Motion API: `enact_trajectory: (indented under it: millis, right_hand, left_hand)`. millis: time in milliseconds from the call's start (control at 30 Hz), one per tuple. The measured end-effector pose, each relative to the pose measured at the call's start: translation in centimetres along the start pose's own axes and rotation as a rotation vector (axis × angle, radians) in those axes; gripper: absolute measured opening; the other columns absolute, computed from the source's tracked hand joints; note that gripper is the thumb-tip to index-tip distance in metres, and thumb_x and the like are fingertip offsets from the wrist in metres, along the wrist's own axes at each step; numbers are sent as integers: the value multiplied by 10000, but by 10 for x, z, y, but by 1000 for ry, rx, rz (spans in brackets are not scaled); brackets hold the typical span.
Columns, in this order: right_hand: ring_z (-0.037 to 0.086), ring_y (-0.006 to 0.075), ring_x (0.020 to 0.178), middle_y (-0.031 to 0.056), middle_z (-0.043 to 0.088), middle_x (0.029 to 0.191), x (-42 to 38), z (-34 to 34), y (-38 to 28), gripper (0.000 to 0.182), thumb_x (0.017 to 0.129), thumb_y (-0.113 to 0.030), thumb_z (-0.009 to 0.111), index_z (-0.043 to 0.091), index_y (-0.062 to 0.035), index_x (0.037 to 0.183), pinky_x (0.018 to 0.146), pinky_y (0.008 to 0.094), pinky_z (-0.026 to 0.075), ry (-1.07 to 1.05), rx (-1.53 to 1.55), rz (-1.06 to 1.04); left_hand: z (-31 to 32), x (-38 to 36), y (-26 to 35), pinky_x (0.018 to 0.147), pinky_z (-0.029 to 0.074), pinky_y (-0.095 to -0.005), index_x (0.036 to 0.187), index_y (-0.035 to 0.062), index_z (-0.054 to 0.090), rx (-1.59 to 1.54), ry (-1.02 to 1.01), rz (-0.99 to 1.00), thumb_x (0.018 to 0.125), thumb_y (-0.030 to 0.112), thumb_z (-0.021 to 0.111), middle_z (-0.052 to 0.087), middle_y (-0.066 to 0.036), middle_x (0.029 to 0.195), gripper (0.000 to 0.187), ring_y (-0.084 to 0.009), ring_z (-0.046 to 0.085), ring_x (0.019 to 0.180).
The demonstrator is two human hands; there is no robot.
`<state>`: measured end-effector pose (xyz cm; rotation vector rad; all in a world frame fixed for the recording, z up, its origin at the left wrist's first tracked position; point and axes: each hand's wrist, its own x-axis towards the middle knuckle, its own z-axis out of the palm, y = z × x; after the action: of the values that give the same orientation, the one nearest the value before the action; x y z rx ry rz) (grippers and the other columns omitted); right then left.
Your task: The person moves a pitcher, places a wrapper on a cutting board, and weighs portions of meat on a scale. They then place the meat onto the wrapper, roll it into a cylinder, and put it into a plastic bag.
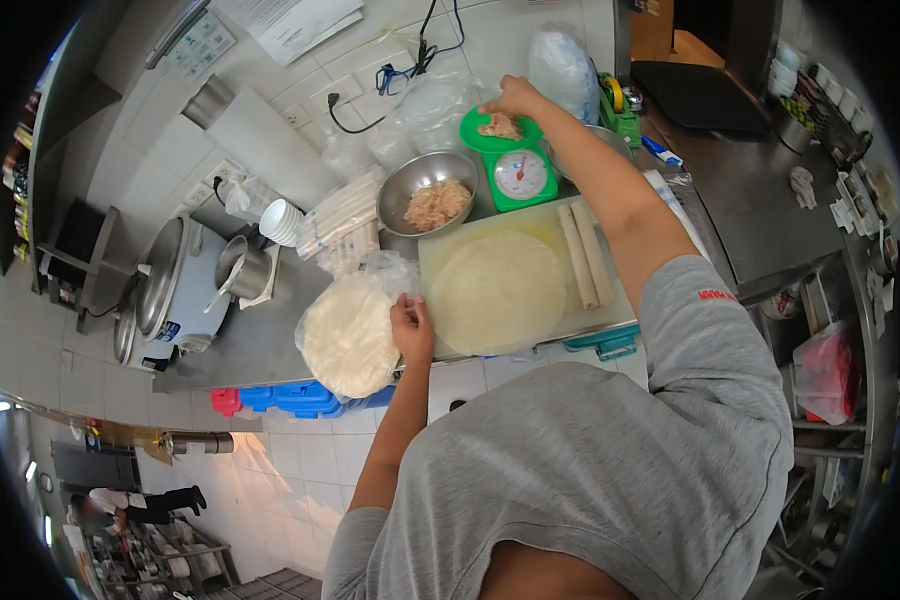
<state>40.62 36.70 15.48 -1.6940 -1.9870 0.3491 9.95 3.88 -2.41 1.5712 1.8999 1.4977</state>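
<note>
My right hand [516, 98] reaches to the far edge of the green plate [472, 132] on top of a kitchen scale [522, 178]. A small clump of pale pink minced meat [501, 126] lies on that plate, just below my fingers; nothing shows in the hand. Loosely bent, with fingers a little apart, my left hand [411, 325] rests between a stack of round, thin wrappers [348, 338] in a plastic bag and the cutting board [440, 248]. One round wrapper [502, 290] lies flat on the board. Beside it are two pale rolls [582, 255], side by side.
A steel bowl [389, 207] of minced meat stands left of the scale. Wrapped packs of rolls [342, 215], white cups [281, 221] and a large cooker [188, 275] sit further left. Plastic bags [565, 75] and cables line the wall. Another person [135, 502] is at lower left.
</note>
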Motion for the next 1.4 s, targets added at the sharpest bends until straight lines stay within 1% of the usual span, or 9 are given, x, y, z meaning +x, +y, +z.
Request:
enact_trajectory:
  millis: [200, 300, 400, 500, 700, 967, 1133, 1233, 1400]
  right_hand:
    - [572, 380, 1064, 265, 562, 1186, 7, 5, -1, 928, 517, -663, 776, 607, 51, 1085, 907, 393, 479, -104, -146, -23]
    - [597, 351, 1025, 244, 625, 1073, -1, 24, 5, 822, 549, -645, 771, 653, 16, 1024, 866, 376, 493, -78, -284, -79]
    - [643, 309, 916, 212, 670, 899, -3, 29, 4, 646, 625, -586, 758, 688, -6, 900, 781, 372, 515, -377, -382, -217]
    - [648, 310, 771, 178, 672, 842, -8, 37, -3, 446, 632, -401, 786, 674, -47, 879, 723, 398, 505, -319, -43, 64]
    - [634, 293, 728, 146, 652, 776, -47, 3, -19, 353, 698, -351, 765, 671, -53, 862, 668, 392, 500, 2, 103, -368]
    - [566, 295, 933, 130, 559, 1014, -232, 52, -70, 269, 825, -262, 623, 624, -73, 1016, 802, 387, 465, 11, 376, -603]
    - [548, 297, 1027, 90, 594, 1156, -299, 104, -50, 259, 869, -227, 555, 643, -107, 1081, 872, 403, 448, -279, 83, -649]
    - [531, 281, 1099, 63, 591, 1210, -301, 102, -54, 265, 871, -191, 538, 647, -112, 1099, 926, 391, 422, 19, 203, -641]
    - [514, 251, 1148, 44, 590, 1208, -315, 133, -44, 263, 855, -165, 551, 645, -107, 1094, 1012, 439, 346, 34, 31, -763]
  left_hand:
    - [2, 1, -5, 592, 448, -286, 1143, -51, 549, 13, 1, -4, 892, 295, 608, 555, -74, 901, 432, -149, 521, 632]
    - [3, 1, -10, 594, 450, -288, 1144, -44, 551, 15, -3, 1, 893, 293, 607, 556, -77, 901, 425, -153, 523, 636]
    - [2, 1, -8, 596, 452, -292, 1141, -39, 553, 50, 1, 2, 890, 289, 609, 557, -79, 900, 417, -158, 526, 638]
    - [3, 0, -11, 598, 453, -294, 1139, -37, 554, 43, 7, 22, 889, 287, 611, 559, -80, 900, 413, -165, 529, 637]
    - [-1, 1, 2, 600, 453, -296, 1137, -30, 556, 107, 19, 31, 890, 287, 609, 562, -92, 903, 405, -165, 529, 633]
    - [1, 0, -4, 593, 448, -268, 1153, -43, 547, -5, 35, 27, 901, 238, 605, 574, -89, 917, 383, -143, 536, 681]
    - [-1, -3, 5, 573, 445, -253, 1121, -20, 565, -70, 54, 107, 892, 193, 620, 583, -69, 890, 318, -128, 541, 674]
    - [-3, 12, 25, 586, 456, -285, 1029, -4, 599, 24, -58, 270, 873, 200, 638, 593, -89, 842, 259, -170, 560, 664]
    - [37, 76, 48, 645, 479, -367, 890, 4, 633, 0, -176, 246, 837, 230, 660, 611, -165, 808, 233, -281, 612, 719]
